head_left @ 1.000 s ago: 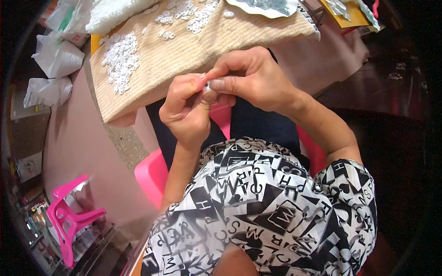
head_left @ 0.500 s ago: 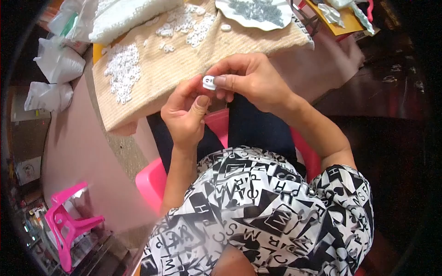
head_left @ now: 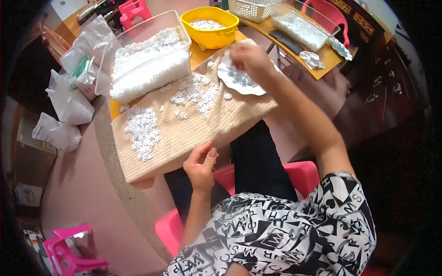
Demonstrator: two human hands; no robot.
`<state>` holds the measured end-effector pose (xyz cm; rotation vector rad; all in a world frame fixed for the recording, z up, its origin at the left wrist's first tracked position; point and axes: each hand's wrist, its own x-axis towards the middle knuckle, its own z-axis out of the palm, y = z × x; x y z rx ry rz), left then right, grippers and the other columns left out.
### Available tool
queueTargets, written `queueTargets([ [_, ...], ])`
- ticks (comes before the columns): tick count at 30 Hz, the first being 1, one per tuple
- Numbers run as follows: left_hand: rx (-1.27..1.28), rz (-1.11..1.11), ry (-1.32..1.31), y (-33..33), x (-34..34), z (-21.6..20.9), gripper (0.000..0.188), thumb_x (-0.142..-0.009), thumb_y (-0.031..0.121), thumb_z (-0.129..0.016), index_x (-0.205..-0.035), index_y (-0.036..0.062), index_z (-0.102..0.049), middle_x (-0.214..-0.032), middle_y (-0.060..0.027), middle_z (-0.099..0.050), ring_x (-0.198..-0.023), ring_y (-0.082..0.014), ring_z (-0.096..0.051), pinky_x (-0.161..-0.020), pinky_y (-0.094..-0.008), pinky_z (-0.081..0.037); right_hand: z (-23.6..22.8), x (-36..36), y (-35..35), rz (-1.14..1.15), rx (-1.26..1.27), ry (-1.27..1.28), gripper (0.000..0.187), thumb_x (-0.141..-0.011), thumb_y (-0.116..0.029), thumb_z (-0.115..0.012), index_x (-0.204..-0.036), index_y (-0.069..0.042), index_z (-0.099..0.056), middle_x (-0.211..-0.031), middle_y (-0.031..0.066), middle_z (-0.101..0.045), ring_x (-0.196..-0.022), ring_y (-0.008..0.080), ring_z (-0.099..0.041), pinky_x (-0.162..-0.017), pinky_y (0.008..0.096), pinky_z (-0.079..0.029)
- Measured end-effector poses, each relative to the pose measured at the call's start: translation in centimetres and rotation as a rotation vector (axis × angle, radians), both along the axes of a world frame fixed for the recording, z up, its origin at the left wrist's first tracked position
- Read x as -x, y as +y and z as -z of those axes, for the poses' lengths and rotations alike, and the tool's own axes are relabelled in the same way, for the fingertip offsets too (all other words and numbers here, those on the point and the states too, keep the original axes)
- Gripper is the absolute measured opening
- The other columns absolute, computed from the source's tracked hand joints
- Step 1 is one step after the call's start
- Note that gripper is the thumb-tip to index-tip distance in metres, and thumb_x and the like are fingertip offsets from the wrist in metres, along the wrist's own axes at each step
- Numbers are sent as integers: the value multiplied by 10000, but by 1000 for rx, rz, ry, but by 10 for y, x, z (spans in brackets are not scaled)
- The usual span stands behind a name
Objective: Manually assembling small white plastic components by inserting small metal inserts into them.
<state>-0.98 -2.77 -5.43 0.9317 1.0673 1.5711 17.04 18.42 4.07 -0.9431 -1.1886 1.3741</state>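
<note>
- Left hand [head_left: 201,166] near the close edge of the beige cloth [head_left: 184,141], fingers curled in, thumb close to the forefinger; cannot tell whether they pinch anything
- Right hand [head_left: 251,60] over the white plate [head_left: 225,82], blurred; cannot tell how its fingers stand
- Grey bits [head_left: 240,77] on the plate, partly hidden by that hand
- White pieces [head_left: 143,130] on the cloth, in a left pile and a middle scatter, one [head_left: 228,96] just beside the plate
- Clear tub [head_left: 105,76] and yellow basin [head_left: 216,39] at the cloth's far side

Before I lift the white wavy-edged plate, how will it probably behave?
The white plate looks thin, so probably light. Its small grey pieces seem loose and may slide if tilted. The ribbed cloth underneath might resist pushing.
</note>
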Motion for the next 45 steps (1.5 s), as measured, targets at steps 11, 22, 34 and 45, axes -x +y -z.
queueTargets([
  [11,-136,3,183,8,14,1,185,-761,31,-632,-931,-34,-596,-811,-47,-553,-713,-86,-505,-624,-182,-406,-4,-7,97,-13,-637,-686,155,-651,-94,-552,-508,-47,-514,-492,64,-493,-414,187,-488,-385,292,-384],
  [22,-51,-252,489,27,25,-19,166,-752,36,-627,-896,-41,-598,-778,-48,-559,-687,-98,-518,-628,-210,-427,51,-32,8,11,-631,-1459,189,-739,-78,-537,-897,-37,-631,-842,198,-584,-813,356,-561,-746,395,-435],
  [34,-269,-295,1234,145,58,-39,158,-657,102,-638,-804,43,-636,-766,-132,-586,-681,-276,-550,-639,-348,-448,54,-37,20,69,-693,-1274,90,-680,-99,-505,-698,-65,-586,-689,182,-573,-677,360,-562,-621,438,-443],
  [45,-340,-263,1539,162,49,-13,39,-618,64,-554,-619,41,-587,-662,-156,-563,-654,-315,-540,-639,-404,-438,51,-31,4,179,-680,-1310,118,-619,-31,-503,-709,-15,-577,-695,206,-587,-681,338,-598,-624,403,-491],
])
